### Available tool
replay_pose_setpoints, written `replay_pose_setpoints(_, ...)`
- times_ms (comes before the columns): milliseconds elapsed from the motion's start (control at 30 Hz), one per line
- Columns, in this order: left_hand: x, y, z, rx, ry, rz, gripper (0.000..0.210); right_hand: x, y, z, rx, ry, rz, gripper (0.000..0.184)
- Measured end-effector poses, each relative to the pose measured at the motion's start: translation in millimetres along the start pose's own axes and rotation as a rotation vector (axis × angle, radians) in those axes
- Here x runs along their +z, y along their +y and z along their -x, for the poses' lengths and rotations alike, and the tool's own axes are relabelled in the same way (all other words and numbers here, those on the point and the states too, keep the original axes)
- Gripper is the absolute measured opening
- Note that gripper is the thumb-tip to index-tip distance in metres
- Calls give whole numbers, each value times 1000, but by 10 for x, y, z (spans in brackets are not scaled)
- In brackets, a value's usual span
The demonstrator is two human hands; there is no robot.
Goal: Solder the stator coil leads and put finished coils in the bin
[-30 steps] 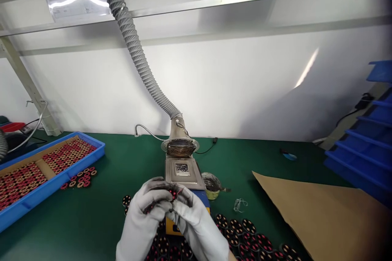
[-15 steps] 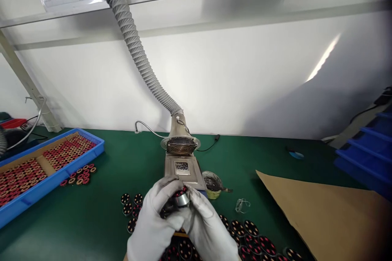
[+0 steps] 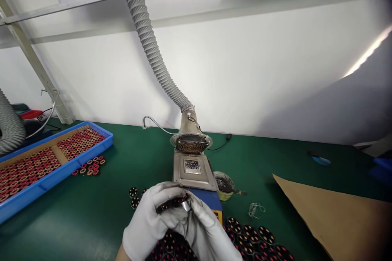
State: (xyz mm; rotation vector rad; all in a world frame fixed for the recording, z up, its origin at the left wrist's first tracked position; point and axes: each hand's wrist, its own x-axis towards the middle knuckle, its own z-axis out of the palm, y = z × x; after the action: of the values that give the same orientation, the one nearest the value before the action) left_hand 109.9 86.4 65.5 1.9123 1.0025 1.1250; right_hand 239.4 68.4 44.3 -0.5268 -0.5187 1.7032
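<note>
My left hand (image 3: 150, 218), in a white glove, curls its fingers round a small round part (image 3: 185, 204) with a black face, pinkish dots and a silvery metal side. Opposite it, my right hand (image 3: 206, 228), also gloved, pinches the metal side with thumb and fingertips. Smudges darken both gloves' fingertips. Much of the part is hidden by the fingers. Just beyond the hands stands a soldering pot (image 3: 196, 179) with a square metal top and a small pool of shiny molten metal (image 3: 192, 166). Below and right of the hands lie several black round parts (image 3: 251, 234) with dots.
At left, a blue tray (image 3: 88, 157) holds rows of red and tan rings, with loose rings (image 3: 92, 166) beside it. A fume hood (image 3: 189, 132) on a ribbed hose (image 3: 153, 49) hangs over the pot. Right stand a small cup (image 3: 226, 195), a wire coil (image 3: 255, 209) and cardboard (image 3: 333, 212).
The view has swung left, so the bench things appear further right. Between my hands the part has tilted, and its metal side now shows less.
</note>
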Motion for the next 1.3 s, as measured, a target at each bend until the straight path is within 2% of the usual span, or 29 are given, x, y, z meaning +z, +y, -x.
replay_pose_setpoints(100, 84, -3, -16, -38, 130, 142, 14, -17, 8, -13, -11, 15, 36, 26)
replay_pose_setpoints(200, 137, -34, -4, -75, 270, 317, 11, -47, 13, -26, -7, 20, 42, 30)
replay_pose_setpoints(333, 62, -41, 10, -160, 436, 421, 10, -84, 17, -32, 53, 27, 42, 34)
replay_pose_setpoints(400, 25, 5, -9, -202, 369, 355, 13, -79, 28, -39, 55, 34, 32, 35)
replay_pose_setpoints(500, 58, 74, -47, -216, 160, 304, 17, -34, 52, -55, 23, 42, 2, 36)
replay_pose_setpoints(533, 84, 80, -51, -210, 153, 324, 15, -13, 57, -57, 14, 44, -7, 34)
replay_pose_setpoints(633, 129, 40, -25, -190, 276, 394, 13, 39, 37, -38, 37, 26, -51, 30)
replay_pose_setpoints(733, 69, -6, 29, -162, 421, 423, 12, 46, -16, 2, 128, -51, -137, 28)
replay_pose_setpoints(800, 11, 3, 52, -159, 449, 350, 13, 24, -40, 22, 187, -107, -207, 24)
replay_pose_setpoints(833, -8, 17, 57, -154, 402, 283, 16, 10, -44, 27, 203, -125, -236, 24)
replay_pose_setpoints(933, 3, 61, 57, -101, 139, 86, 41, -31, -33, 30, 175, -105, -252, 26)
replay_pose_setpoints(967, 22, 68, 53, -78, 95, 63, 44, -40, -27, 28, 157, -88, -235, 28)
replay_pose_setpoints(1033, 58, 68, 41, -45, 66, 103, 38, -47, -22, 27, 147, -77, -204, 29)
replay_pose_setpoints(1133, 81, 45, 17, -64, 94, 284, 18, -23, -26, 35, 194, -116, -184, 25)
replay_pose_setpoints(1200, 75, 16, 10, -98, 185, 367, 7, 9, -30, 46, 207, -133, -174, 20)
replay_pose_setpoints(1300, 35, -22, 28, -99, 364, 426, 9, 41, -29, 60, 203, -141, -198, 20)
